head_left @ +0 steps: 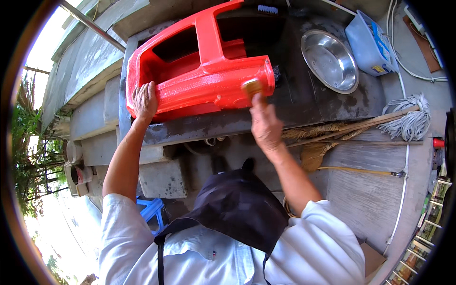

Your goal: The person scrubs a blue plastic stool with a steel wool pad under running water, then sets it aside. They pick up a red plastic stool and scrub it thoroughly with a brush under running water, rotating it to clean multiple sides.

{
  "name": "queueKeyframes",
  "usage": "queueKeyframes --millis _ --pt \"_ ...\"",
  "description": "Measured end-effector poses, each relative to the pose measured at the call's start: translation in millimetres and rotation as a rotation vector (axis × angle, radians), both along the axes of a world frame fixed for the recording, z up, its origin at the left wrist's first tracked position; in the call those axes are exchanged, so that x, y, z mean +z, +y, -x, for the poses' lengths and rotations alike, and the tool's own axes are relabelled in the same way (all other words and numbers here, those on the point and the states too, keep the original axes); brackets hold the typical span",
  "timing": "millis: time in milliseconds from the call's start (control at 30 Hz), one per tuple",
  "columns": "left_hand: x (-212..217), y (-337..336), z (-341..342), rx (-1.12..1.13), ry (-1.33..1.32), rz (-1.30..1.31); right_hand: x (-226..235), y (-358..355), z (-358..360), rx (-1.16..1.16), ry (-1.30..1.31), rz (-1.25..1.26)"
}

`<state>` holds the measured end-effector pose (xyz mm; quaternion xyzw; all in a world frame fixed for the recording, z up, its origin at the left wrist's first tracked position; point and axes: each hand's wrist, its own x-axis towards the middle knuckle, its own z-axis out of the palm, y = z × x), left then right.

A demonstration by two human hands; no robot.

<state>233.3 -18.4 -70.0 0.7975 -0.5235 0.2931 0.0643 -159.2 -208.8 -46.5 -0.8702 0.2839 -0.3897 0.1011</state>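
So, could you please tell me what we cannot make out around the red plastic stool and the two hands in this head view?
- Head view: the small yellowish object at the right hand is blurred and partly covered by its fingers; its kind is unclear.
- The left hand hides the red plastic stool's near corner.
- The dark wet slab under the stool is hidden.
- The light blue plastic tub's contents are too small.

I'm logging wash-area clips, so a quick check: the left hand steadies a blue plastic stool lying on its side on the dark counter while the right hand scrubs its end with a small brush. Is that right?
Not quite: the stool is red, not blue, as the head view shows. The rest holds: it lies on its side on the dark counter, the left hand steadies it, and the right hand presses a small brush to its end.
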Motion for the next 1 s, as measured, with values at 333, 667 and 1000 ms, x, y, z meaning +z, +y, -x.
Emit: queueKeyframes --millis 333,667,1000 --pt "4 -1 3 -0.004 0.005 0.046 -31 3 15 -0.058 0.000 0.025" --pt "3 -6 2 -0.006 0.042 0.006 -18 -14 27 -0.110 0.024 0.026" --pt "4 -1 5 0.008 0.030 0.073 132 -25 -14 -0.098 0.565 -0.181"
